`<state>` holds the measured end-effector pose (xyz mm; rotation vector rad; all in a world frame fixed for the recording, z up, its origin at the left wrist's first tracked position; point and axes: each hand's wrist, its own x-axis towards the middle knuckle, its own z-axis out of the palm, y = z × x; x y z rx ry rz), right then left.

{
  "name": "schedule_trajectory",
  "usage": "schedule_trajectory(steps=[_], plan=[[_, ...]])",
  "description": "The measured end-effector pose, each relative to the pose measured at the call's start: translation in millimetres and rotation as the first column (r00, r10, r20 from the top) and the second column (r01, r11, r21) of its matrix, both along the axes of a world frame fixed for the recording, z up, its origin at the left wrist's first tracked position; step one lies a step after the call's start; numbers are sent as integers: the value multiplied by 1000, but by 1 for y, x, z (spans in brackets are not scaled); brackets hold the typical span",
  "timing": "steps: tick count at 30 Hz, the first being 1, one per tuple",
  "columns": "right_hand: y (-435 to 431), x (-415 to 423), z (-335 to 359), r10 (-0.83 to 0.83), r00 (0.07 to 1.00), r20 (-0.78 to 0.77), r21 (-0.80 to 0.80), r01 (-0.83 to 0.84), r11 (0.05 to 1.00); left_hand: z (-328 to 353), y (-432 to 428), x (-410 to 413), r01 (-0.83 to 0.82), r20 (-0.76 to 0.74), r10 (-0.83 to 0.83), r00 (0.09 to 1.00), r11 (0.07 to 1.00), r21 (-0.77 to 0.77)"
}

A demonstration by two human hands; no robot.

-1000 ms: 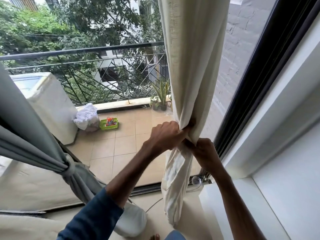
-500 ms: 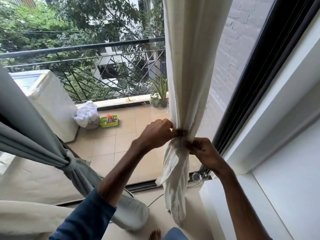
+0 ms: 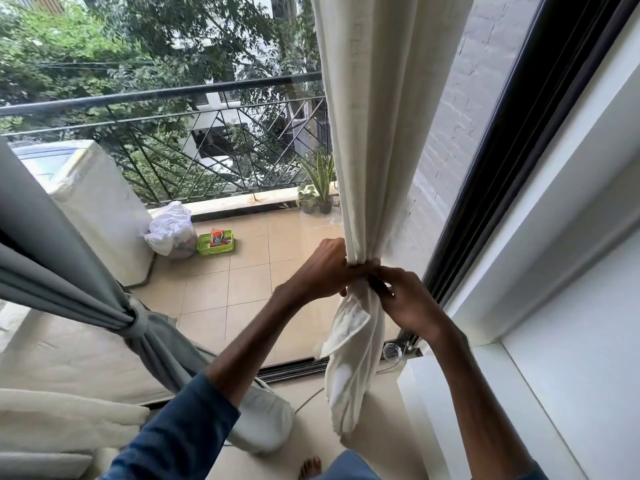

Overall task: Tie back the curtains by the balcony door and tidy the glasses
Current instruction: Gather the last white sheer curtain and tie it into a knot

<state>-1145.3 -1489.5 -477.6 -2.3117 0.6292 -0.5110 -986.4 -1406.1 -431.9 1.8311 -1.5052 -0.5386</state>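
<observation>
Cream fabric fills the centre: a cream curtain hangs in front of the glass balcony door, just left of its black door frame. Partway down, the cloth is bunched into a narrow neck, and both hands close round that neck. The left hand wraps it from the left, and the right hand pinches it from the right, so the two hands touch. Below the grip the cloth hangs as a loose twisted bundle, ending close to the floor.

On the left a grey curtain is gathered and bound by a grey tie. A small clear round object sits by the door track — too small to identify.

Outside, on the tiled balcony, stand a white appliance, a white bag with a green basket just beside it, and potted plants by the black railing. A bare foot shows at the bottom edge.
</observation>
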Motion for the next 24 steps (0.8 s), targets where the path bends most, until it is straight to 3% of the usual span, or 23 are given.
schedule_trajectory(steps=[3,7,9,14,20,24], plan=[[9,0,-2,32,999,-44,7,-31,999,-9,-5,2,-24,-76,23,997,1000,-16],[17,-3,-11,-227,950,214,-35,240,970,-11,-9,7,-13,-65,9,998,998,-62],[16,-3,-12,-304,890,341,55,304,951,-9,-10,11,0,-45,-4,999,996,-86],[19,3,-10,-250,934,256,411,129,902,-11,-12,13,29,-28,-31,999,996,-84],[19,1,-9,-266,914,308,640,8,768,-14,-15,15,43,28,-41,999,996,-75],[23,3,-6,-225,930,292,684,-38,729,-22,-18,17,23,63,-18,998,997,-78]])
